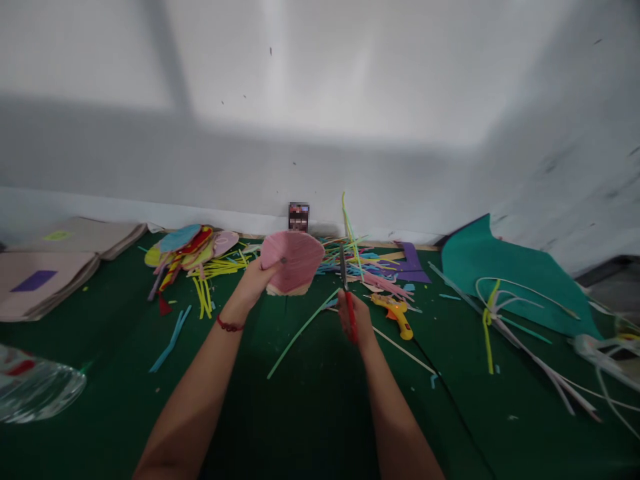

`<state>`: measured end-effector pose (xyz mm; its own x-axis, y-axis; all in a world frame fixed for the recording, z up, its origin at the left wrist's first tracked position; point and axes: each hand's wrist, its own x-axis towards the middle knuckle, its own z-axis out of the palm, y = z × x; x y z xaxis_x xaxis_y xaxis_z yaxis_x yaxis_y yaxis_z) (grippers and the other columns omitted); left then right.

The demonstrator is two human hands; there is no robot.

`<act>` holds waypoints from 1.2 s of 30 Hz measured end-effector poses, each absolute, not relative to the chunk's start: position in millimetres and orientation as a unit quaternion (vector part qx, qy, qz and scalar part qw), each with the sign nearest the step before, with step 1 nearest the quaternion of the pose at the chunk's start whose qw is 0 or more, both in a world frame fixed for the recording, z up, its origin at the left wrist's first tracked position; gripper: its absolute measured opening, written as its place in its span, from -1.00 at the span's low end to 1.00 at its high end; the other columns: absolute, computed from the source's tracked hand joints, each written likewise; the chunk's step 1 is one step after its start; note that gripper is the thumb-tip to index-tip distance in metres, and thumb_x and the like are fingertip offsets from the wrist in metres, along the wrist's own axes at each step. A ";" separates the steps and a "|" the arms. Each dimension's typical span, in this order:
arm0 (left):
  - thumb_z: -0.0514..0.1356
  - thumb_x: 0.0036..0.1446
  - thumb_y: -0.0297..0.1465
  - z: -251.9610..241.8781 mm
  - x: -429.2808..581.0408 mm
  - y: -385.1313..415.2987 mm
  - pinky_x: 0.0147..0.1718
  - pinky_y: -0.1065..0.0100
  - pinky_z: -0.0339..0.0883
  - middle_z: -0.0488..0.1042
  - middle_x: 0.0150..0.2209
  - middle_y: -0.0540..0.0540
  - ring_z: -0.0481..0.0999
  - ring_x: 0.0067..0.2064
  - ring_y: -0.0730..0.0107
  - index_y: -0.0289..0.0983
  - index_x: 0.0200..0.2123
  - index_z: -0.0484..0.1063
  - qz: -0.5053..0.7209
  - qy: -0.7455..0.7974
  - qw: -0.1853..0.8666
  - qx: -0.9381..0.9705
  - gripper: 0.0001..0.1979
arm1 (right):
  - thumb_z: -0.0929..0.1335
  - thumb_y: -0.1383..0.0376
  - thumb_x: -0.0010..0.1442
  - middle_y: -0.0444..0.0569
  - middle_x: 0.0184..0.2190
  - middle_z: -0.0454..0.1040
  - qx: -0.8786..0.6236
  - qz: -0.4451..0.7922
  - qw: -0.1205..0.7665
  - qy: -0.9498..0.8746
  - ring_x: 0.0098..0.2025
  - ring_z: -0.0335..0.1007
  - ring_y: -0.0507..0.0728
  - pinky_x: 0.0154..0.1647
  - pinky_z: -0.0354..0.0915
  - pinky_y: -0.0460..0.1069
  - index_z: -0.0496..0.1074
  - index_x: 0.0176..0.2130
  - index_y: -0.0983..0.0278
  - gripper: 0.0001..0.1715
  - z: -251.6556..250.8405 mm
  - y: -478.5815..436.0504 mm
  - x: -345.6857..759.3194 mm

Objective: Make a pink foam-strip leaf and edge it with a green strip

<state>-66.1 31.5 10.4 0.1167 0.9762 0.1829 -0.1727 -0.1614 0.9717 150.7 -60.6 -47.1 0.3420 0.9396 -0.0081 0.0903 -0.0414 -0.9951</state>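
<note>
In the middle of the view my left hand (257, 279) is closed on a pink sheet (295, 260) with a rounded top and a paler lower edge, held up over the table. My thumb lies across its face. To the right, my right hand (354, 317) grips red-handled scissors (351, 313) with the blades pointing up and away. Scissors and sheet are apart. Just left of the scissors a light green strip (303, 337) slants over the green table. Close to the right hand lies a yellow glue gun (394, 315) with a black cord.
Along the wall lie many coloured strips (333, 257), a purple piece (413, 263) and a phone-like screen (299, 217). Paper stacks (45, 287), layered round cutouts (193, 247) and a clear plastic bottle (40, 387) are at left. A teal sheet (510, 273) curls up at right beside white cords.
</note>
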 end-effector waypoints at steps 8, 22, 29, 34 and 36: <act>0.42 -0.14 -0.39 -5.9 -58.2 41.1 -0.12 0.34 0.43 0.62 -0.24 -0.14 0.59 -0.24 0.34 -0.35 -0.23 0.56 0.567 0.265 0.697 0.350 -0.67 | 0.30 -0.38 -0.14 -0.33 -0.85 0.05 -0.605 0.443 0.583 -0.312 -0.82 -0.04 -0.06 -0.85 -0.04 -0.13 0.21 -0.55 0.21 -0.28 -44.8 -52.9 154.7; 0.34 -0.01 -0.47 -18.7 -51.2 42.1 -0.11 0.30 0.44 0.62 -0.31 -0.16 0.60 -0.23 0.28 -0.37 -0.30 0.56 0.544 0.277 0.724 0.320 -0.84 | 0.31 -0.34 -0.07 -0.33 -0.85 0.07 -0.605 0.442 0.586 -0.310 -0.84 -0.03 -0.08 -0.87 -0.04 -0.16 0.22 -0.55 0.23 -0.30 -50.3 -51.7 154.6; 0.27 0.13 -0.38 -25.8 -41.6 40.1 -0.41 0.47 0.39 0.49 -0.54 0.00 0.48 -0.50 0.49 -0.34 -0.32 0.48 0.485 0.211 0.805 0.268 -0.88 | 0.32 -0.35 -0.09 -0.33 -0.85 0.05 -0.603 0.448 0.588 -0.298 -0.84 -0.05 -0.08 -0.88 -0.06 -0.16 0.22 -0.55 0.22 -0.29 -53.2 -49.9 156.0; -0.04 0.34 -0.39 -25.8 -27.7 27.7 -0.80 0.55 -0.07 0.04 -0.75 0.15 -0.06 -0.80 0.64 -0.29 -0.52 0.29 0.419 0.197 0.850 0.252 -0.64 | 0.30 -0.36 -0.10 -0.33 -0.85 0.06 -0.602 0.453 0.585 -0.300 -0.84 -0.05 -0.07 -0.88 -0.04 -0.16 0.24 -0.54 0.22 -0.29 -58.7 -48.3 158.8; -0.12 0.35 -0.44 -24.5 -22.3 18.0 -0.81 0.56 -0.17 -0.03 -0.75 0.16 -0.13 -0.81 0.65 -0.28 -0.54 0.22 0.402 0.192 0.858 0.254 -0.62 | 0.30 -0.38 -0.11 -0.33 -0.85 0.06 -0.603 0.449 0.585 -0.303 -0.84 -0.06 -0.07 -0.88 -0.05 -0.16 0.23 -0.54 0.22 -0.27 -59.2 -48.6 158.0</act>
